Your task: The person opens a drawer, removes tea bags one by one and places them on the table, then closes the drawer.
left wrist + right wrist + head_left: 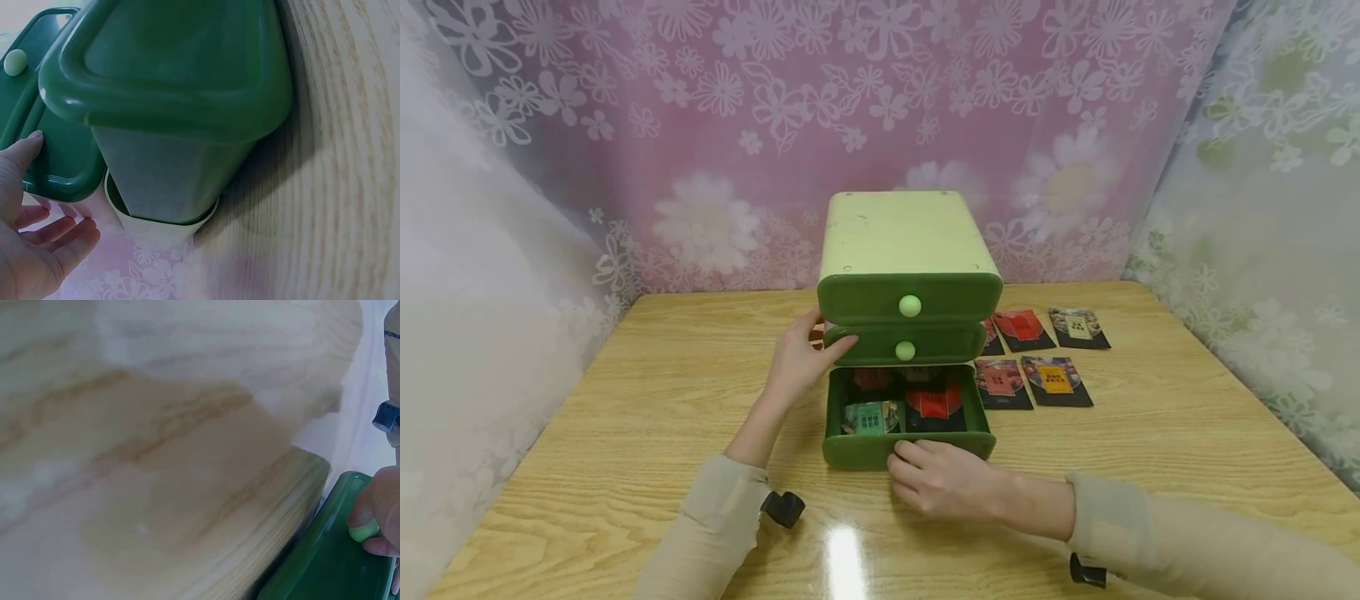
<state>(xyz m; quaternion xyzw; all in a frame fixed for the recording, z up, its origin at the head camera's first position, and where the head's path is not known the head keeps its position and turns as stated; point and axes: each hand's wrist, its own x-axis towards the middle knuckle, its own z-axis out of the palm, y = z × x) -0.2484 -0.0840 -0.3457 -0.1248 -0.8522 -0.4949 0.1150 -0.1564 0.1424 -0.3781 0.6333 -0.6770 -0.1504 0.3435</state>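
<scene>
A small cabinet [910, 233] with a cream body and three green drawers stands on the wooden table. Its bottom drawer [857, 452] is pulled out, with a teal packet [871, 418] and a black-and-red packet [936, 404] among those inside. At the front of this drawer, my right hand [943, 481] pinches its round pale-green knob [364, 531]. My left hand [799, 354] steadies the cabinet's left side, the thumb resting on the middle drawer's front [65, 156] and the other fingers loosely extended along the side. The top drawer [865, 300] is closed.
Several flat seasoning-style packets lie on the table right of the cabinet, including one with an orange label [1056, 382] and one with a red label [1024, 329]. Floral curtains [865, 100] hang behind and at both sides of the table [685, 392].
</scene>
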